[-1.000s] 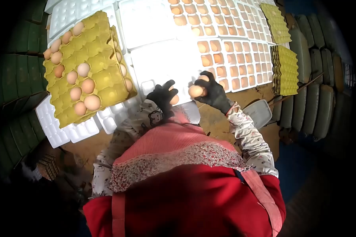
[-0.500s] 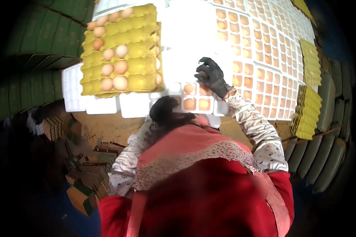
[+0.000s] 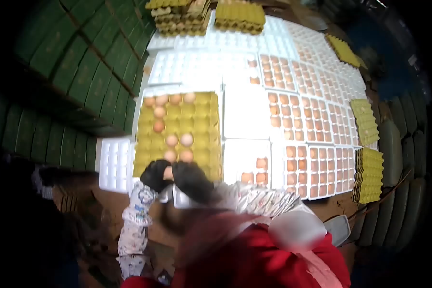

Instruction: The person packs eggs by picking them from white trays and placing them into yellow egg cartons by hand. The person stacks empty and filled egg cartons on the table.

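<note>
L grip (image 3: 156, 176), R grip (image 3: 192, 180), egg (image 3: 168, 173) btwn, @ yel. tray (image 3: 201, 120) edge

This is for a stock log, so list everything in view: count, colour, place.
Nearest egg tray: one on top, yellow, before the hands
Eggs on it: ten clearly visible, tan to brown
Egg between the hands: one, tan
Other yellow trays: at least five groups, far end and right side
White trays: many, across the work surface
Eggs in white trays: many, tan to orange
Boxes: many, green, stacked left
Sacks: several, grey-green, right
Container: one, pale grey, lower right
Blurred patch: one, pale, over red clothing, unidentifiable
Left hand, right hand: two, black-gloved, at the tray's near edge
Sleeves: two, white patterned, lower centre
</note>
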### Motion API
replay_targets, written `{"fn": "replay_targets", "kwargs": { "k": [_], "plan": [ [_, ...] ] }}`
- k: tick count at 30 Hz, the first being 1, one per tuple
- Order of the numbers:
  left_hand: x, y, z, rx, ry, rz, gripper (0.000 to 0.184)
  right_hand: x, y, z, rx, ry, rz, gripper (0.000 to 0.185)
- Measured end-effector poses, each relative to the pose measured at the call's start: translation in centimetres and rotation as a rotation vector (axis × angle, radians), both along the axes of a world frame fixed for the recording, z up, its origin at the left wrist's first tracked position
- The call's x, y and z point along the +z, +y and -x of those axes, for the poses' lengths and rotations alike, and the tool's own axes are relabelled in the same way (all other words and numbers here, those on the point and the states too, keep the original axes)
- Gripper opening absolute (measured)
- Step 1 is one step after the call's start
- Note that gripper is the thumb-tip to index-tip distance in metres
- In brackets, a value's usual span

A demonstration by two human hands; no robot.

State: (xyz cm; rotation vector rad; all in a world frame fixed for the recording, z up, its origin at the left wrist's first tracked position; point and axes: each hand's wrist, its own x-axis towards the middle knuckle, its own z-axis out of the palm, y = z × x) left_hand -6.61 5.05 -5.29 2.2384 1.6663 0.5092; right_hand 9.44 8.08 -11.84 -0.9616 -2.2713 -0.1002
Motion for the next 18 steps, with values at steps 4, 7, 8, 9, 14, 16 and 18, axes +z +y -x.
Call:
{"fn": "replay_targets", "kwargs": {
  "k": [4, 7, 8, 9, 14, 16, 18],
  "plan": [
    [0.9, 0.5, 0.3, -0.085, 0.063, 0.057, 0.049, 7.4, 0.9, -1.3, 0.027, -0.176, 0.316, 0.009],
    [-0.6, 1.2, 1.7, -0.126, -0.11, -0.056, 0.044, 10.1, 1.8, -2.3, 0.158, -0.258, 0.512, 0.025],
    [-0.4, 1.2, 1.9, -0.094, -0.19, -0.093, 0.045, 11.0, 2.1, -3.0, 0.248, -0.293, 0.665, 0.037],
    [-0.3, 1.0, 2.0, -0.062, -0.271, -0.122, 0.045, 7.8, 1.3, -3.3, 0.252, -0.059, 0.598, 0.038],
    [-2.6, 2.8, 3.9, 0.279, -1.305, 0.164, 0.033, 9.5, 4.0, -6.6, 0.434, 0.638, 1.121, 0.034],
    [-2.4, 3.6, 4.8, 0.118, -0.996, 0.131, 0.036, 9.0, 6.2, -7.2, 0.366, 0.623, 1.386, 0.03],
    [-1.9, 5.1, 5.4, -0.175, -0.366, 0.035, 0.042, 10.0, 7.0, -6.9, 0.317, 0.581, 1.522, 0.029]
  ]
}}
